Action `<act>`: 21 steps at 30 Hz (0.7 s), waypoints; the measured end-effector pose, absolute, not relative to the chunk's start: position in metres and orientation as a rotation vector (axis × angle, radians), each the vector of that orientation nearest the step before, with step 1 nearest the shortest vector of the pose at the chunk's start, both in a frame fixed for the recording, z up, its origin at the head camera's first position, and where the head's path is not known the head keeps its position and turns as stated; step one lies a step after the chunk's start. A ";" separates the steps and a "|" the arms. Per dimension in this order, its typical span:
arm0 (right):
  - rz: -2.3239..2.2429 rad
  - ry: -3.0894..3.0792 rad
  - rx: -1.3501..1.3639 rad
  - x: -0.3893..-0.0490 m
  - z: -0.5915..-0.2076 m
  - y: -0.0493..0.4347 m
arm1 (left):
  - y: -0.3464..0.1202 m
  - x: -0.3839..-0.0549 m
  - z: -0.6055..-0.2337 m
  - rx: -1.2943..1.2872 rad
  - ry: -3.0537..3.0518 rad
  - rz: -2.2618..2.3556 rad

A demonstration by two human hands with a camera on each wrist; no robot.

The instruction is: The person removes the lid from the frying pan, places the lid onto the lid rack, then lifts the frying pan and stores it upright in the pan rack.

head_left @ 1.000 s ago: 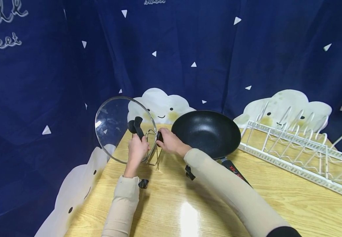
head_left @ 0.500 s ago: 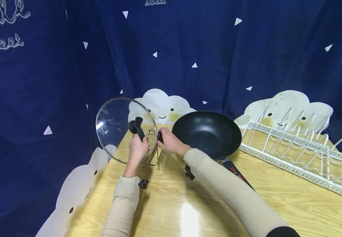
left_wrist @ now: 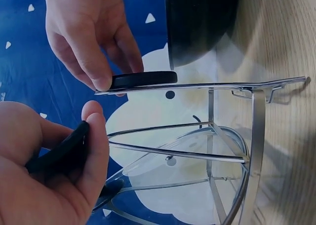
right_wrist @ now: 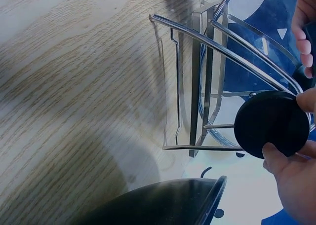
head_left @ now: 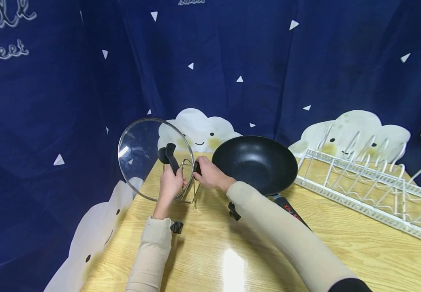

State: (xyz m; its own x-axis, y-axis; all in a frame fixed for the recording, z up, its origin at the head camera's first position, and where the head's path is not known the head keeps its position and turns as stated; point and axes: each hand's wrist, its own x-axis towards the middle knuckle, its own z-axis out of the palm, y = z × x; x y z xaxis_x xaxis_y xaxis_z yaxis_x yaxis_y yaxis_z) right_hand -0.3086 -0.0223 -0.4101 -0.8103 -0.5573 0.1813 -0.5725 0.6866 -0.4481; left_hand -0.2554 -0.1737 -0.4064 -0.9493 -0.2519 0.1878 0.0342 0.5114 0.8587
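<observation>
A clear glass lid point(head_left: 135, 140) with a metal rim stands on edge in a wire lid stand point(head_left: 194, 196) on the table. My left hand point(head_left: 170, 184) grips the lid's black handle point(head_left: 171, 156), fingers curled round it in the left wrist view. At the front of the stand, my right hand point(head_left: 212, 174) pinches a flat black disc point(right_wrist: 270, 124) between thumb and fingers. The disc lies against the stand's top loop. In the left wrist view the lid's lower edge sits within the metal bars point(left_wrist: 256, 131). Part of the handle is hidden by the left palm.
Right of the stand lies a black wok point(head_left: 254, 162), its handle point(head_left: 290, 211) pointing toward the front right, partly behind the right sleeve. A white wire dish rack point(head_left: 349, 198) stands farther right. Behind the wooden table point(head_left: 210, 251) hangs a dark blue curtain point(head_left: 214, 48).
</observation>
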 end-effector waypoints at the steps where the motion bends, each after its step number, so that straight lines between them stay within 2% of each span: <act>1: 0.772 -2.856 0.958 -0.309 -0.410 -0.022 | -0.174 -0.255 -0.406 0.178 -2.461 -1.423; 21: 0.755 -2.845 0.966 -0.310 -0.411 -0.022 | -0.177 -0.254 -0.404 0.148 -2.463 -1.519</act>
State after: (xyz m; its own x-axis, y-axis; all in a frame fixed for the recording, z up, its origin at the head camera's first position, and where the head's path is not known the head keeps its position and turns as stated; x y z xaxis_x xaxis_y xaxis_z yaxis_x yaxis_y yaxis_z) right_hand -0.3104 -0.0222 -0.4112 -0.8046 -0.5620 0.1915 -0.5830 0.6869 -0.4339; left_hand -0.2541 -0.1766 -0.4037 -0.9652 -0.2125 0.1526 0.0410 0.4533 0.8904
